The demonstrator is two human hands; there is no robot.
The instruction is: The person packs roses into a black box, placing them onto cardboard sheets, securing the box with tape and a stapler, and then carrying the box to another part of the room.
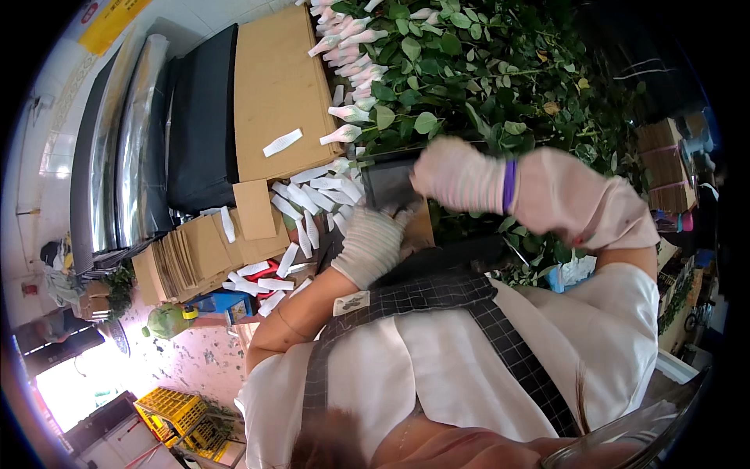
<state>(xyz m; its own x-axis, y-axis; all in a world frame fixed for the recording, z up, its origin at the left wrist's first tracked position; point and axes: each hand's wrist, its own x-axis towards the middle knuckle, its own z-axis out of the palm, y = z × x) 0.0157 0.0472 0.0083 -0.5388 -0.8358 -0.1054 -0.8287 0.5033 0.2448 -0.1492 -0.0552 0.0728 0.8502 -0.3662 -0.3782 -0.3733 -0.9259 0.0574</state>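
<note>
Both my hands wear knitted striped gloves. My left hand [375, 243] has its fingers closed at the lower edge of a dark sheet [387, 179], beside a piece of brown cardboard [420, 225]. My right hand [454, 176] is blurred and curled, at the right side of the dark sheet; its fingertips are hidden, so I cannot tell whether it grips anything. Beyond the hands lie many leafy rose stems [469, 76], their pale pink buds [345, 133] in white foam net sleeves. Loose sleeves [310, 196] are heaped left of my left hand.
Left are a stack of cardboard sheets [281, 88], black wrapping sheets [202, 129] and clear film [140, 146]. Cut cardboard pieces [193, 252], red-handled scissors [266, 271] and a blue box [220, 306] lie nearer. A yellow crate [176, 413] stands lower left; tied cardboard [665, 164] is at right.
</note>
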